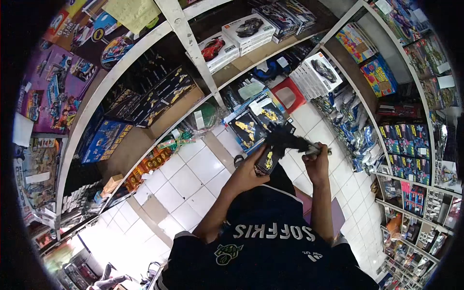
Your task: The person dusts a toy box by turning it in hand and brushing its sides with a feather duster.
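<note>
My left hand (246,175) is closed around a black box (266,161) with a yellow picture on its side. My right hand (316,162) grips a duster (292,141) with dark, fluffy bristles by a greyish end. The bristles reach leftward over the upper part of the box; whether they touch it I cannot tell. Just beyond both hands lie flat boxes (246,129) with blue edges and yellow vehicle pictures.
Shelves with a white metal frame (186,46) curve around me. White car boxes (249,30) are stacked above, and another white stack (321,70) stands near a red frame-like item (289,94). Wrapped packets (345,123) fill a lower right shelf. White floor tiles (186,181) show below.
</note>
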Tool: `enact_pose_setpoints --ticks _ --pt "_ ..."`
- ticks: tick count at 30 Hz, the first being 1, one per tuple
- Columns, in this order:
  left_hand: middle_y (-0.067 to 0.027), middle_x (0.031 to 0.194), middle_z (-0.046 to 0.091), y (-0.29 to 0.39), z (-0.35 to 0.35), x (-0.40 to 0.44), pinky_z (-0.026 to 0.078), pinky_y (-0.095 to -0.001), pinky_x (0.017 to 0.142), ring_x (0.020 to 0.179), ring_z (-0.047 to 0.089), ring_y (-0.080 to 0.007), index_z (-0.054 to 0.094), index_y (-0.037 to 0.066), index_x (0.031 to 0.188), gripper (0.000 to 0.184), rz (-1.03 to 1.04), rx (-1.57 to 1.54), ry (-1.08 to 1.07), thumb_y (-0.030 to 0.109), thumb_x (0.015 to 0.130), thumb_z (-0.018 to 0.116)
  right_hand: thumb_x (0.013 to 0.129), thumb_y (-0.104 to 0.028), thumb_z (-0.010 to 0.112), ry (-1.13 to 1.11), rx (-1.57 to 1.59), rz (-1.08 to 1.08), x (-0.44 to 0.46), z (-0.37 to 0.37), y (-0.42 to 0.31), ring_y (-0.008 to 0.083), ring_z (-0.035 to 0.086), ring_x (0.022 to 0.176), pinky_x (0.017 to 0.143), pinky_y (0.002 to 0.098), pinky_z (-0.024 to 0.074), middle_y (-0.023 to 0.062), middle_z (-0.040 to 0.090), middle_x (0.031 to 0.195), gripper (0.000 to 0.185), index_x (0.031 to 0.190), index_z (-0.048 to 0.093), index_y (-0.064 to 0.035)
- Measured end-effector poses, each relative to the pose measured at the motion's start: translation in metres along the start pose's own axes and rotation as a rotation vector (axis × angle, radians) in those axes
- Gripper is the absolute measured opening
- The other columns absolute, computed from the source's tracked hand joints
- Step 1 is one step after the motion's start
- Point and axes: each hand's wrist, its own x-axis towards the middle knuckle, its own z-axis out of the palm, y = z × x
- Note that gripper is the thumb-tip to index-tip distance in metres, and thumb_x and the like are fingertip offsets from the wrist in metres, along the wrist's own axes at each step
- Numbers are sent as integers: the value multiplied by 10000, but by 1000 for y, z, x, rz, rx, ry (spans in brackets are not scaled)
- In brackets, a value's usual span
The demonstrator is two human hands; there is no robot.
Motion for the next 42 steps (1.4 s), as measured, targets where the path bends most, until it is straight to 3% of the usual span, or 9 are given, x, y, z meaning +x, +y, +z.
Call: enact_pose_setpoints --ticks 7,16,22,25,29,35,38,41,42 --pt "-201 1416 485 7 -3 3 406 -314 1037 1260 507 -253 282 113 1541 970 55 -161 41 -22 690 728 986 -345 514 121 61 -81 8 18 -1 96 423 538 559 276 383 -16 470 617 222 879 536 -152" --pt "-134 1455 461 19 10 27 404 -287 1029 1250 492 -161 259 17 1528 885 136 -47 45 -63 745 664 988 -351 520 114 95 -136 15 7 -25 120 459 518 575 305 406 -9 446 533 279 787 499 -159" --pt "-151 1379 515 3 25 45 414 -307 1030 1228 516 -192 255 15 1528 967 -18 -180 61 -19 693 743 993 -348 507 -22 -43 -108 23 12 -56 117 441 516 555 298 379 -30 453 600 273 798 491 -158" --pt "-130 1351 526 40 36 64 450 -287 974 1179 536 -183 270 53 1532 907 87 -76 38 -64 732 682 997 -365 497 91 96 -161 40 5 -66 119 449 564 563 301 372 -15 445 607 261 846 485 -152" --pt "-141 1278 571 35 47 87 478 -286 913 1083 587 -176 315 22 1500 865 33 75 68 -38 721 687 994 -365 516 -139 87 -69 33 11 -106 127 502 621 626 300 423 -20 515 678 256 857 520 -149" --pt "-169 1327 539 58 75 135 430 -304 1007 1193 545 -202 339 -49 1461 859 150 47 6 16 694 720 995 -362 536 -233 391 -81 56 2 -136 97 492 614 564 278 371 -26 533 704 246 866 535 -153" --pt "-147 1233 602 88 96 151 463 -304 955 1104 593 -200 379 -27 1437 792 162 145 35 9 719 710 1008 -385 500 -46 261 -127 65 -2 -147 123 498 609 569 284 374 -3 537 695 287 866 525 -136" --pt "-101 978 679 93 109 170 530 -293 756 834 658 -166 448 -7 1370 689 490 403 21 31 741 727 1026 -412 435 -148 106 -148 73 -17 -159 150 499 602 589 297 388 22 523 680 348 861 512 -116" --pt "-67 855 651 102 116 170 476 -273 627 696 597 -127 466 6 1358 664 320 298 35 41 751 732 1031 -421 417 -124 56 -188 73 -21 -163 156 499 601 592 300 391 26 518 673 365 862 509 -110"
